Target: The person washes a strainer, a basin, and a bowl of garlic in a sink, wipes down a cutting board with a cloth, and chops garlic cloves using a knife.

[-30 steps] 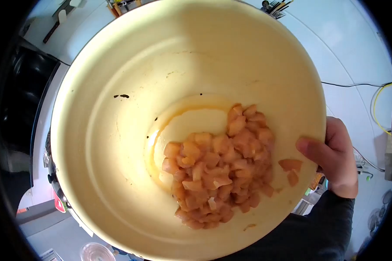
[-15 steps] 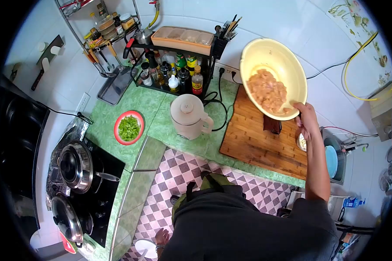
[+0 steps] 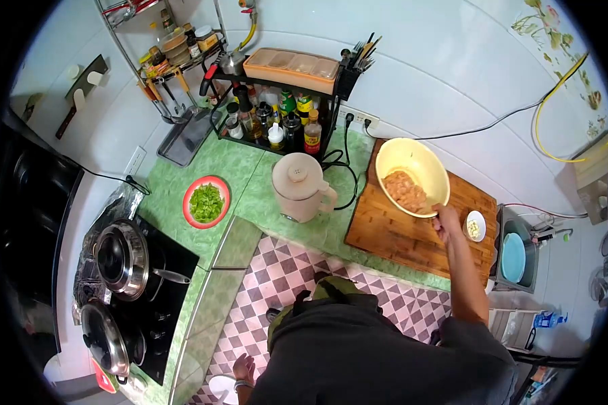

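Green marbled countertop runs around the corner, carrying one thick wooden board with dark and light brown grain. One black stove is set at the other side, with two lidded pots on it, both with shiny metal rims. Over the upper middle of the board is one yellow bowl, wide, deep and round, its smooth pale inner wall bare on the upper side and its mouth turned towards the view; whether its base touches the wood, I cannot tell. One cream jug with a lid and a single handle stands left of the board. Next in size come one light blue basin in the sink and one red-rimmed plate with chopped greens heaped on its white middle. The right hand grips the yellow bowl by its near right rim. The left hand is loosely open and holds nothing, near one white round object. One small white bowl of pale pieces sits on the board's right side. Smallest are the pinkish-orange meat pieces, glossy, clumped low in the yellow bowl and too many to count.
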Motion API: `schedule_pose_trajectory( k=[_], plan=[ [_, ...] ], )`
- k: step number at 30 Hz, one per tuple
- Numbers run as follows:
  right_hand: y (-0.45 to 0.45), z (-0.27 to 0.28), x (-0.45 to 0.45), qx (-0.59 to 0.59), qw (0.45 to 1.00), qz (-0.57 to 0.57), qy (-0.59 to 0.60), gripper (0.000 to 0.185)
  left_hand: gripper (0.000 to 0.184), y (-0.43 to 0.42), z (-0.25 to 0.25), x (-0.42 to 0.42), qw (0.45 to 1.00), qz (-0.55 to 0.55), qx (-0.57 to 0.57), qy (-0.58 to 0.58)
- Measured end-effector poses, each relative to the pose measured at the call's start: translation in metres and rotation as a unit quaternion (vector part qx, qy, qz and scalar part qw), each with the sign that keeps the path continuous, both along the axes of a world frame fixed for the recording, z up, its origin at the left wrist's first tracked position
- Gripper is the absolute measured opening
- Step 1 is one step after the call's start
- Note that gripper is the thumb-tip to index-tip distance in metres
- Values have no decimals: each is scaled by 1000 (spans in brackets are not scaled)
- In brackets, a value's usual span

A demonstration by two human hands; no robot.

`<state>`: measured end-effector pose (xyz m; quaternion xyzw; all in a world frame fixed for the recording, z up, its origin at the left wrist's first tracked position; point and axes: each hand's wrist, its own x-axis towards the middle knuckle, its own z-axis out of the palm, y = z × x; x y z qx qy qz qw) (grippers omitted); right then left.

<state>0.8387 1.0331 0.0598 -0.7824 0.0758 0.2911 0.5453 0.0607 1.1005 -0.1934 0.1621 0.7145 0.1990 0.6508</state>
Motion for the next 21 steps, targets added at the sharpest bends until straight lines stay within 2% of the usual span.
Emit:
schedule_pose_trajectory(
  k=[4,5,6,8,9,10,12,13,14,15,16,17,19,20,21],
  plan=[
    [11,-84,18,38,997,-45,43,24,48,-19,-7,2,1000,-11,22,15],
    [16,-100,20,14,999,-29,30,24,48,-31,-50,-20,1000,17,-20,17],
    [22,-107,19,-10,1000,-12,17,24,48,-36,-48,-21,999,17,-22,18],
    [36,-119,18,-18,999,-26,30,25,48,-47,-40,-23,999,4,-12,-39],
    [44,-123,20,-24,998,-41,41,26,49,-46,-68,-33,988,82,-107,-73],
    [50,-128,23,-25,998,-37,44,26,49,-60,-64,-33,988,86,-107,-71],
    [61,-140,30,10,995,-81,61,22,47,-77,-52,-28,982,84,-66,-156],
    [66,-157,36,9,995,-76,63,22,45,-87,-52,-29,997,-9,-2,-81],
    [72,-178,46,56,984,-152,75,19,44,-94,-39,-19,994,-96,56,9],
    [77,-191,55,102,966,-223,88,16,44,-100,-43,-15,1000,26,-11,-8],
    [79,-197,63,53,977,-196,70,13,44,-108,-48,-13,985,155,-76,-27],
    [82,-203,69,3,985,-162,52,10,45,-118,-50,-18,986,141,-79,-27],
    [92,-215,77,82,976,-181,85,11,44,-135,-18,7,997,10,27,76],
    [93,-226,86,127,964,-213,91,11,43,-140,-11,18,989,145,-2,35],
    [87,-231,92,227,948,-176,139,10,43,-144,-2,27,992,115,20,45]
  ],
)
